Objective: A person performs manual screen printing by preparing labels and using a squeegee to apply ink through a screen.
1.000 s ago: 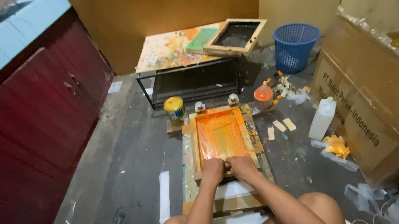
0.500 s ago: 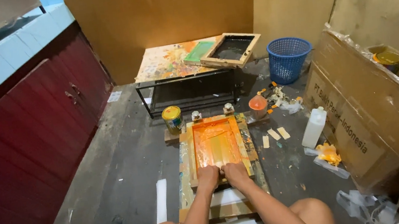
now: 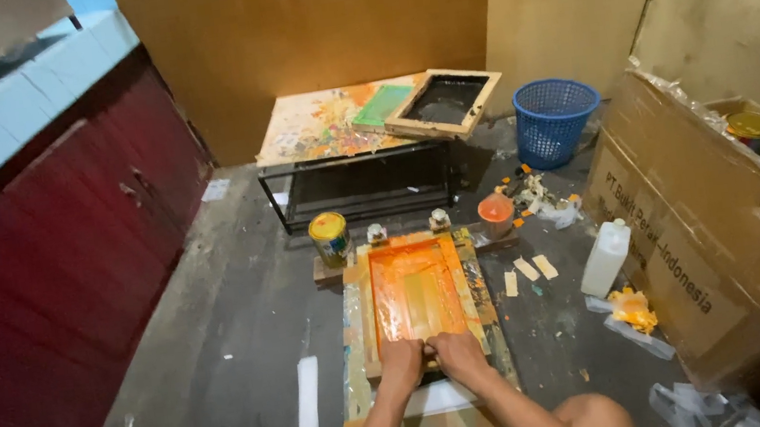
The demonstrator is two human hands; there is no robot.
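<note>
on the floor, orange-inked screen frame [image 3: 416,302], left hand [image 3: 401,365] and right hand [image 3: 458,355] clenched at its near edge

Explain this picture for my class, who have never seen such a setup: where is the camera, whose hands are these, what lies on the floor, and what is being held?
The camera sits on a person's head, looking down. Their left hand and right hand press side by side on the near edge of a wooden frame smeared with orange ink, lying flat on the floor. What they grip is hidden. Beyond it stand a paint can, an orange cup and a low table; a white jug stands to the right.
</note>
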